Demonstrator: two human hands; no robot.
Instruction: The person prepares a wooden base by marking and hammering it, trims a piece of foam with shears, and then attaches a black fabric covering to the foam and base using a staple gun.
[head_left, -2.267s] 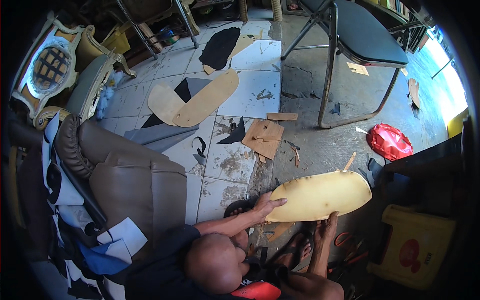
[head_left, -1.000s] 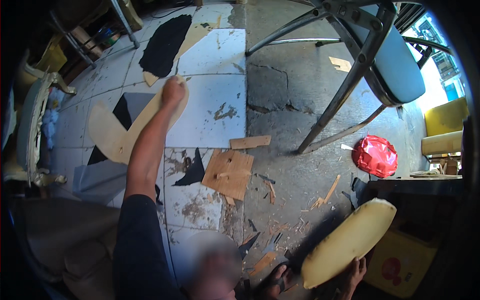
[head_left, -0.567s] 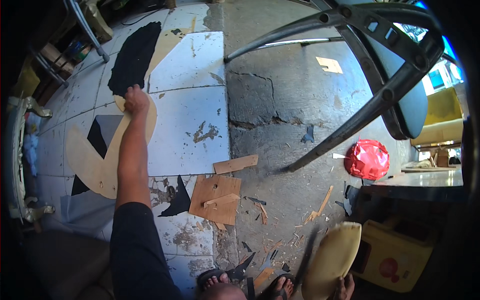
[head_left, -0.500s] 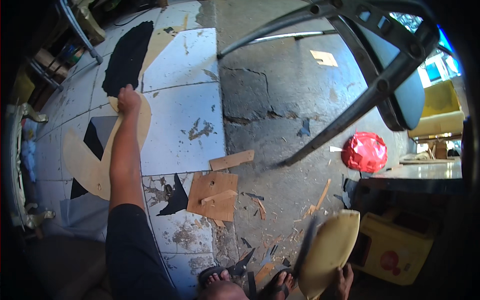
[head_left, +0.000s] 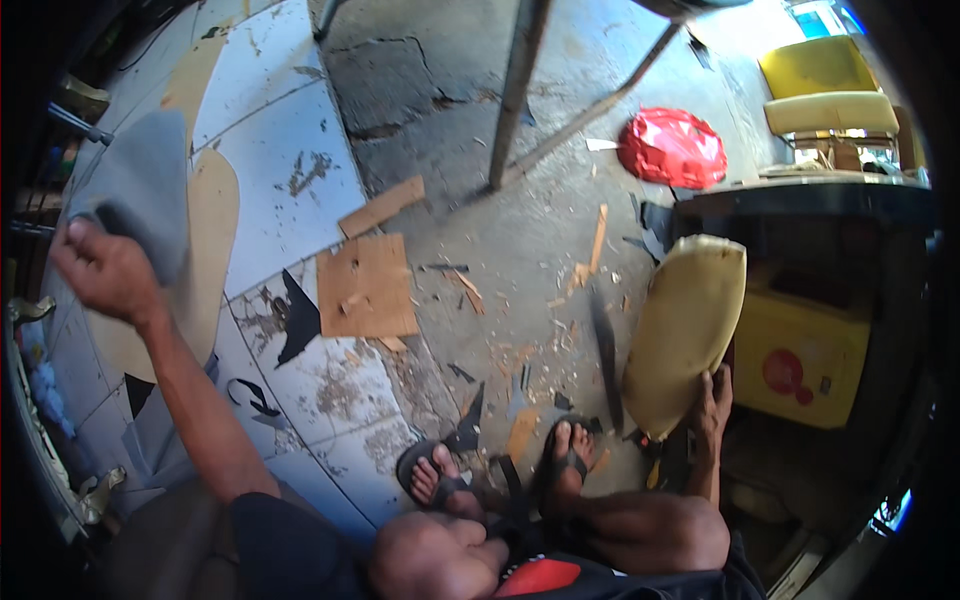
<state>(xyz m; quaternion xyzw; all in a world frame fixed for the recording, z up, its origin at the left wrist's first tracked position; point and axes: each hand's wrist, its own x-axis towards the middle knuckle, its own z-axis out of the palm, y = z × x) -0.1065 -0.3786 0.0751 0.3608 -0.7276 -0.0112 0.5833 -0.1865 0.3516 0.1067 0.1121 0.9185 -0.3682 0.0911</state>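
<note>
At the far left my left hand (head_left: 108, 265) is closed on the edge of a grey sheet of material (head_left: 150, 170), which hangs up from my fist and is partly blurred. Below it on the white tiles lie flat beige cut-out pieces (head_left: 215, 215) with rounded ends. On the right, my right hand (head_left: 710, 405) grips the lower right edge of a long beige padded cushion (head_left: 688, 325), tilted nearly upright. Its thumb side is partly hidden by the cushion. A dark narrow strip (head_left: 606, 360) stands just left of the cushion.
Wood scraps, a drilled plywood square (head_left: 367, 287) and black offcuts (head_left: 298, 318) litter the floor before my sandalled feet. A red crinkled bundle (head_left: 672, 148) lies beyond the cushion, near metal chair legs (head_left: 520, 95). A yellow crate (head_left: 800, 350) stands under a dark bench at the right.
My left hand has come nearer and further left, lifting the sheet from the tiles; its black face has given way to grey. The cushion has risen in my right hand. The view has shifted.
</note>
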